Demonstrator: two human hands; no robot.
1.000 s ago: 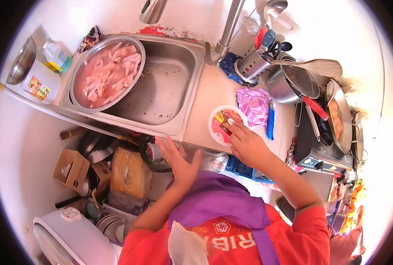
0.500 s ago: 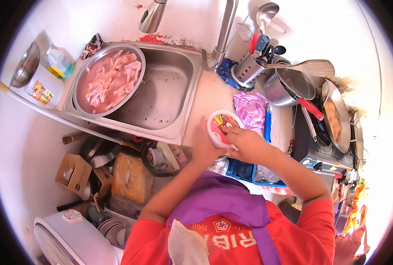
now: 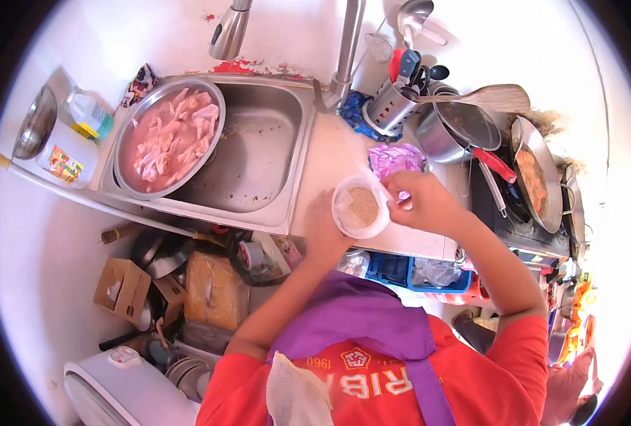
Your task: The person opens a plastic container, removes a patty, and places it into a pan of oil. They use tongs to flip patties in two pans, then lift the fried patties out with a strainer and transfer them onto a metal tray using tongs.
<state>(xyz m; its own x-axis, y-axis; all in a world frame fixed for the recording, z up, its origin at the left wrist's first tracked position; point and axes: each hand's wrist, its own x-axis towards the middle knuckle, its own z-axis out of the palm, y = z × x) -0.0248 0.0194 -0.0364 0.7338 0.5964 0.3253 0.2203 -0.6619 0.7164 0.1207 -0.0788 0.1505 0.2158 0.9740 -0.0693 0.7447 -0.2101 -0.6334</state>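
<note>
A round white plastic tub (image 3: 340, 215) stands uncovered over the counter, a light brown powder or fine grain (image 3: 364, 206) inside it. My left hand (image 3: 324, 231) is wrapped around the tub's left side. Beside the tub's right rim, my right hand (image 3: 429, 202) is closed on the tub's lid (image 3: 386, 192), which shows only as a pale edge, mostly covered by the fingers. Just beyond that hand lies a shiny purple packet (image 3: 395, 157), partly hidden by it.
A metal basin (image 3: 220, 131) of raw chicken pieces (image 3: 177, 138) in pinkish water rests over the left of the sink (image 3: 259, 153). Behind the counter are a faucet (image 3: 345, 60) and a utensil holder (image 3: 386, 110). Pans (image 3: 535, 174) sit on the stove at right.
The tub's printed lid has come off and its contents now show. My right hand has moved up and right, away from the tub's opening. The left hand keeps hold.
</note>
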